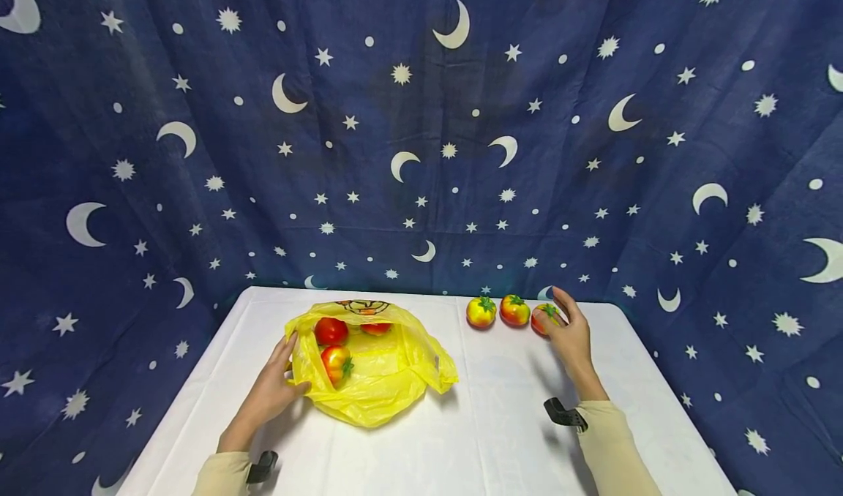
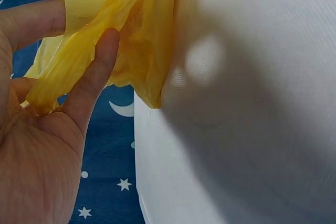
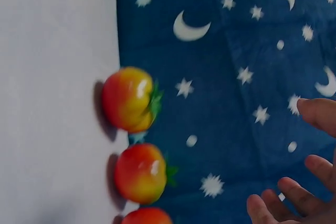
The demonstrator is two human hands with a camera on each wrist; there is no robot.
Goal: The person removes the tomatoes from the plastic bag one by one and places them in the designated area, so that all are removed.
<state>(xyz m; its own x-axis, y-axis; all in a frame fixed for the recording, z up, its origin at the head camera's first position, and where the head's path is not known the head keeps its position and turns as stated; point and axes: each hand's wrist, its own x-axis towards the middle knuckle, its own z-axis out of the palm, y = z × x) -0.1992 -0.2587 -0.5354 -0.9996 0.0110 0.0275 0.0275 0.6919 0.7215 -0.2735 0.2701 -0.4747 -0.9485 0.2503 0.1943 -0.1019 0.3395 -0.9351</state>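
A yellow plastic bag lies on the table with its mouth spread toward me. Inside it are a red tomato, a red-yellow tomato and a partly hidden red one. My left hand holds the bag's left edge; in the left wrist view the thumb presses the crumpled plastic. On the right, my right hand hovers with spread fingers at the last of three red-yellow tomatoes, partly covering that tomato. Left of it sit the middle tomato and another tomato.
A white cloth covers the table. Behind its far edge hangs a dark blue curtain with moons and stars, which also closes in both sides. Black straps sit at the wrists.
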